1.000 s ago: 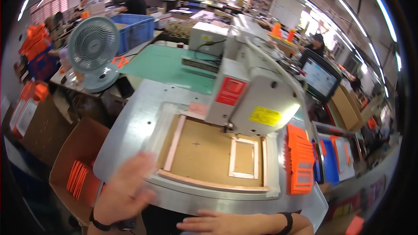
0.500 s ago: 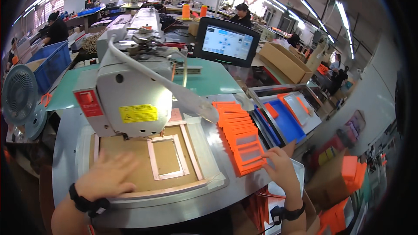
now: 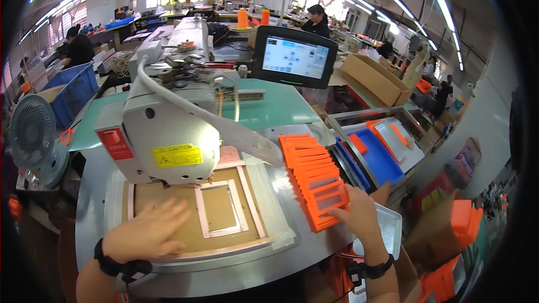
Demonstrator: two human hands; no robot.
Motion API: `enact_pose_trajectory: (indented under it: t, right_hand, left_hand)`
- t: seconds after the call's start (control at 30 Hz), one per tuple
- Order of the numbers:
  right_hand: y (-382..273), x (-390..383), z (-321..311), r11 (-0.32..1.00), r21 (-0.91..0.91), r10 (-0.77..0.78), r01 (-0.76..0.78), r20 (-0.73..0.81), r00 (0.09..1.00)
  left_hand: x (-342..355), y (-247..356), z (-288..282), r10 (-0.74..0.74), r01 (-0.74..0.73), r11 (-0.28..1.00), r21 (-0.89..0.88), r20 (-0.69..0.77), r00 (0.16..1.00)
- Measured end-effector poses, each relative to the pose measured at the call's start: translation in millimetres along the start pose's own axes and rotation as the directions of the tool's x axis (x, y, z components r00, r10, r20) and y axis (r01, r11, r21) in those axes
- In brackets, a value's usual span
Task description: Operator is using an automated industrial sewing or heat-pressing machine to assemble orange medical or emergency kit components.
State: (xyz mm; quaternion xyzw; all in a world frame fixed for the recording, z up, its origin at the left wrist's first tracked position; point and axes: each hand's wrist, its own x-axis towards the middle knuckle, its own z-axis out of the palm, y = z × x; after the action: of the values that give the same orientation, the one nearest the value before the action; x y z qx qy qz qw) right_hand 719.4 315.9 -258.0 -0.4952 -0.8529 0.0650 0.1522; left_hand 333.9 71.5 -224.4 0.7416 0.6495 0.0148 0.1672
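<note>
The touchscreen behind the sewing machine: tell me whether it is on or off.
On. The touchscreen glows pale blue-white with small icons across it, brighter than its dark frame, behind the sewing machine.

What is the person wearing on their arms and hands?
Both hands are bare, with no gloves or rings that I can make out. The left hand has a black band with a chunky black piece at the wrist, like a watch. The right hand has a black band at its wrist too. No sleeves show; the forearms are uncovered.
</note>
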Motion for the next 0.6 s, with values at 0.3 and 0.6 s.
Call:
enact_pose_trajectory:
  t: [0.3,0.6]
  right_hand:
    - [21.8,2.7,20.3,0.753,0.657,0.184,-0.034,-0.16,0.97]
    - [-54.5,23.1,7.3,0.973,0.027,-0.222,0.231,-0.196,0.955]
  left_hand:
    - [35.2,-8.3,19.1,0.108,-0.1,0.979,-0.178,0.038,0.993]
    - [24.8,-13.5,38.0,0.128,-0.133,0.991,-0.019,-0.151,0.98]
